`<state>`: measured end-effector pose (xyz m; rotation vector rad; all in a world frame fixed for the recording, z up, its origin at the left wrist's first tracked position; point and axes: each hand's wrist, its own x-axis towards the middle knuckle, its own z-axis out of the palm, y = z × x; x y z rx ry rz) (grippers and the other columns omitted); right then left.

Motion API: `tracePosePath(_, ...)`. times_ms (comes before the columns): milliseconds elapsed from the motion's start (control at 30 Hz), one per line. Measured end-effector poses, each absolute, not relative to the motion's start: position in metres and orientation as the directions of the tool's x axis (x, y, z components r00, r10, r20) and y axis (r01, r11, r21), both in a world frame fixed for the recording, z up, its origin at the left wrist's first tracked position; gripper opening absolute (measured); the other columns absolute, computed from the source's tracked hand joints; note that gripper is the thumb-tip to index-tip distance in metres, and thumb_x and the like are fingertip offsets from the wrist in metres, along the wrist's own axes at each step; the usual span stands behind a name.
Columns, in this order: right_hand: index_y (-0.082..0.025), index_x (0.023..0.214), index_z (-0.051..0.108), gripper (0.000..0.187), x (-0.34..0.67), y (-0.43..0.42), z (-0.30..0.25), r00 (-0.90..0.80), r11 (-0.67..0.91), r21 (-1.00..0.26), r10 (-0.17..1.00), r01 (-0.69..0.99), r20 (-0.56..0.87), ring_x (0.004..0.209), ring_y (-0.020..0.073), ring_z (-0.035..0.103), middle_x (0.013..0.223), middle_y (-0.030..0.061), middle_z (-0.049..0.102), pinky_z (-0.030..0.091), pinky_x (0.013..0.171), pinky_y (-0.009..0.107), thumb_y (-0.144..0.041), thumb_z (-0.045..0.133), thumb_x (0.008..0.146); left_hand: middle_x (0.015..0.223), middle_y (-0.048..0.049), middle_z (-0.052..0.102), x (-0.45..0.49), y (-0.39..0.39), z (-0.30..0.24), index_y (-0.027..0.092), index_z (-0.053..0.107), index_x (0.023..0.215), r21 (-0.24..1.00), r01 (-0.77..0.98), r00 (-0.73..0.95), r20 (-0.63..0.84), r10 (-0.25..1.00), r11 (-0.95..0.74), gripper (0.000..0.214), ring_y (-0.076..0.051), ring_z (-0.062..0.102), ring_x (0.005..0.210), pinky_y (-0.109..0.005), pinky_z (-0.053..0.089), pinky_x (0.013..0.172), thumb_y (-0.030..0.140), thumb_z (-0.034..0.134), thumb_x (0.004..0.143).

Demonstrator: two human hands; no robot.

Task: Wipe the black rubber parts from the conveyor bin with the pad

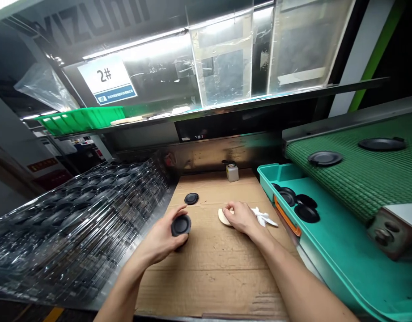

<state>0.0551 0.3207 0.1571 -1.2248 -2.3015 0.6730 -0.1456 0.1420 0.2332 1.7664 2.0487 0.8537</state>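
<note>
Far L, clear trays [68, 210] sit in a pile. Our L hand [163, 236] grips a small black disc [180, 225] over the cardboard [212, 277], thumb low, fingers up top. It's prob. light & stiff, maybe a bit slippery, so the rim's the best spot to hold. Another disc [191, 198] lies just past it. Our R hand [242, 217] has bent fingers on a pale pad [222, 218], prob. soft; we can't tell if they pinch it. White bits [264, 218] lie just R, then the teal bin [333, 250] w/ more black discs [307, 213].
</note>
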Motion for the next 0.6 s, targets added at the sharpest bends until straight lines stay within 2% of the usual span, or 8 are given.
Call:
tracePosePath(100, -0.025, 0.083, 0.069, 0.029, 0.055, 0.320, 0.157, -0.514, 0.500, -0.592, 0.842, 0.632, 0.163, 0.082, 0.0204, 0.061, 0.082, 0.0040, 0.070, 0.033, 0.064, 0.027, -0.045, 0.047, 0.085, 0.129, -0.0050, 0.058, -0.163, 0.125, 0.224, 0.026, 0.035, 0.141, 0.604, 0.776, -0.261, 0.046, 0.964, 0.181, 0.078, -0.022, 0.056, 0.116, -0.034, 0.039, 0.102, 0.021, 0.063, 0.068)
tracePosePath(233, -0.025, 0.083, 0.068, 0.031, 0.056, 0.320, 0.156, -0.520, 0.506, -0.586, 0.839, 0.633, 0.163, 0.081, 0.0203, 0.061, 0.083, 0.0039, 0.070, 0.033, 0.064, 0.027, -0.046, 0.046, 0.086, 0.132, -0.0070, 0.056, -0.166, 0.123, 0.211, 0.023, 0.032, 0.143, 0.579, 0.781, -0.269, -0.030, 0.963, 0.236, 0.082, -0.022, 0.053, 0.119, -0.035, 0.035, 0.105, 0.021, 0.062, 0.067)
tracePosePath(467, -0.026, 0.082, 0.068, 0.029, 0.056, 0.320, 0.155, -0.519, 0.520, -0.577, 0.834, 0.630, 0.185, 0.082, 0.0206, 0.061, 0.084, 0.0031, 0.070, 0.033, 0.064, 0.027, -0.046, 0.046, 0.085, 0.137, -0.0078, 0.051, -0.161, 0.128, 0.208, 0.021, 0.039, 0.140, 0.506, 0.830, -0.254, -0.034, 0.967, 0.236, 0.078, -0.023, 0.046, 0.128, -0.032, 0.030, 0.109, 0.026, 0.064, 0.066)
tracePosePath(600, -0.026, 0.083, 0.068, 0.030, 0.056, 0.320, 0.157, -0.519, 0.512, -0.587, 0.837, 0.627, 0.176, 0.083, 0.0204, 0.061, 0.084, 0.0031, 0.070, 0.033, 0.064, 0.027, -0.046, 0.046, 0.085, 0.130, -0.0051, 0.057, -0.164, 0.132, 0.204, 0.023, 0.042, 0.138, 0.468, 0.856, -0.242, -0.009, 0.970, 0.218, 0.077, -0.024, 0.050, 0.122, -0.034, 0.032, 0.107, 0.027, 0.067, 0.065)
